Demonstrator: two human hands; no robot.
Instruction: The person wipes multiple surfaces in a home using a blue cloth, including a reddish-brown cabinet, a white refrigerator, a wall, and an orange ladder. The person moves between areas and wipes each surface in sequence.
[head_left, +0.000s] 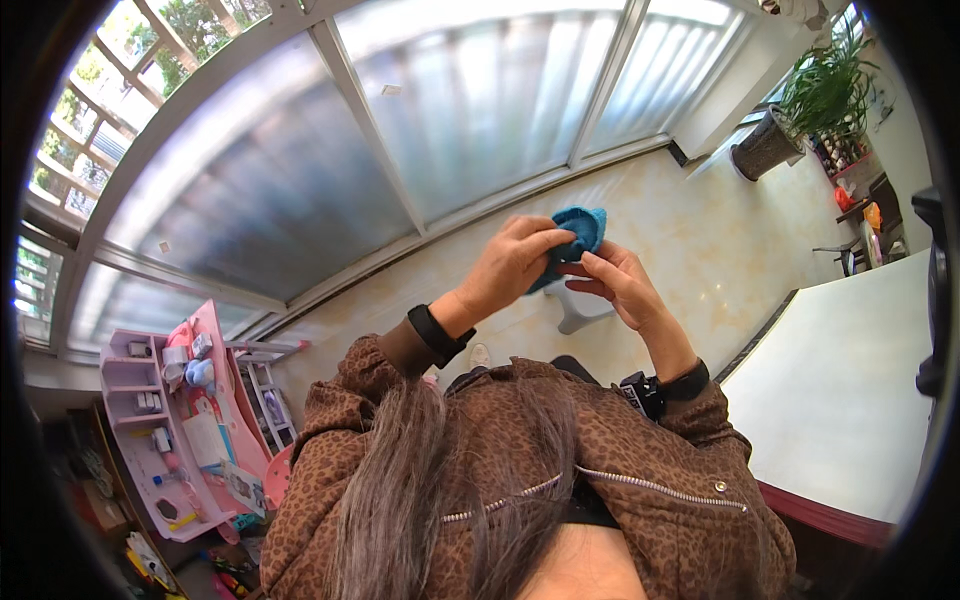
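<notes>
A blue textile piece, seemingly knitted or crocheted, is held up between my two hands, folded or curled over at its top. My left hand pinches it from the left, the thumb pressed into the fold. My right hand is at its lower right edge, thumb and fingertips against the fabric. A lower part of the piece hangs behind my fingers. Both wrists wear black bands. A grey plastic stool shows on the floor below my hands, partly hidden by them.
Frosted glass panels in white frames run along the far side. A pink and lilac desk with small items stands at left. A white-topped table is at right. A potted plant stands at the back right, near a dark chair.
</notes>
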